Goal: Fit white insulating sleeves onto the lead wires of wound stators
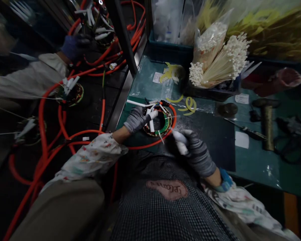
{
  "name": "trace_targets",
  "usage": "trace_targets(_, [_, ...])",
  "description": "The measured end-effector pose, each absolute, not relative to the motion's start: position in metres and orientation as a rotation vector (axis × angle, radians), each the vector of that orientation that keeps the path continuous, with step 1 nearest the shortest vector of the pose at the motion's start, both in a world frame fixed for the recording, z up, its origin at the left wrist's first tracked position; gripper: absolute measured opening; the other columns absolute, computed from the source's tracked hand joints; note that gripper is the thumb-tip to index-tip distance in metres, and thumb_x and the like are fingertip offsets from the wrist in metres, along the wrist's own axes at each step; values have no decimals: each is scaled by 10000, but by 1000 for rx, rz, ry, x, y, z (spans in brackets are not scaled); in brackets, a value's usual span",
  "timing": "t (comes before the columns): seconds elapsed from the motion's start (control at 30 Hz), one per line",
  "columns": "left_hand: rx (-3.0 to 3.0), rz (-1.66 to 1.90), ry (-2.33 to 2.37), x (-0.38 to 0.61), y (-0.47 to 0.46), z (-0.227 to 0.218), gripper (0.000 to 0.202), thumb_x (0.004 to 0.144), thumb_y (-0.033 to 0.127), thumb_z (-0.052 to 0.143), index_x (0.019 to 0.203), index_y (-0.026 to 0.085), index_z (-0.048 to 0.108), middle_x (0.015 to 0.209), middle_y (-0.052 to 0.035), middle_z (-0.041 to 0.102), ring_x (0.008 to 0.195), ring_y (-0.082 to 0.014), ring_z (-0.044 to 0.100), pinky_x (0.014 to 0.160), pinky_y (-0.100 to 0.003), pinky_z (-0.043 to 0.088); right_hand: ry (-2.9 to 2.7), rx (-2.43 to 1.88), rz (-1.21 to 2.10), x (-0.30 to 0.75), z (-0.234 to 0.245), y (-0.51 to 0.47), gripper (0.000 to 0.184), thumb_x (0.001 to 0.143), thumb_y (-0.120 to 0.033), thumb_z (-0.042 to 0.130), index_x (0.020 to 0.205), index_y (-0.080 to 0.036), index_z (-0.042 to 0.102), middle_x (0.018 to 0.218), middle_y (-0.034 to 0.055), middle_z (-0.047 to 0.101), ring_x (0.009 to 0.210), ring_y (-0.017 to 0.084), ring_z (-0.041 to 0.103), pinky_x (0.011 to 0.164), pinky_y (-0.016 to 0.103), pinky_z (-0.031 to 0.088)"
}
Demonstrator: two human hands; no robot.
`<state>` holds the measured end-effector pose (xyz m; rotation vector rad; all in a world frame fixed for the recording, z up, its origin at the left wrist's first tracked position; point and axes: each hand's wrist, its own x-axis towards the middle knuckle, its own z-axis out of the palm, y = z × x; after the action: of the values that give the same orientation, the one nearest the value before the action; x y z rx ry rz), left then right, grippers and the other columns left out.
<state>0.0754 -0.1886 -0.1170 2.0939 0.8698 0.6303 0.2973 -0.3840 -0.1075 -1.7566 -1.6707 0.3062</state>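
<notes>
While the wound ring (pixel 167 125) lies on the table (pixel 256 167), the left hand (pixel 137 120) bears on its white sleeves (pixel 152 124); whether its fingers clamp them cannot be told. The right hand (pixel 197 152), blurred, is just beside the ring, its grip indeterminable. Risk: the red cable (pixel 142 147), curving round the ring, could, if snagged, drag it askew; 1 protruding pale tie (pixel 161 137) could catch a glove.

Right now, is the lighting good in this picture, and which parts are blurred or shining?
Head view: dim overall, darkest at lower left; head view: the right hand looks soft, perhaps from motion, while the wound ring is somewhat clearer; head view: small glare spots on the green bench cover at right.
</notes>
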Motion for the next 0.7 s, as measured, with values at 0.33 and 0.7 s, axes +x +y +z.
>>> trace_targets(0.33, [2578, 948, 735, 64, -252, -107, 484, 1105, 482, 550, 1498, 202, 585, 1491, -133, 695, 1487, -306, 592, 1231, -490, 534, -1804, -1771, 512, 275, -94, -402, 354, 1021, -505, 680, 1245, -265, 813, 1099, 93, 858, 918, 284, 819, 755, 377, 628])
trace_targets(0.7, [2606, 783, 796, 64, -256, -96, 482, 1103, 445, 527, 1531, 228, 575, 1534, -117, 666, 1517, -308, 559, 1241, -508, 510, -1835, -1815, 245, 272, -80, -386, 484, 997, -638, 625, 758, -242, 768, 633, 50, 690, 528, 173, 569, 530, 336, 351])
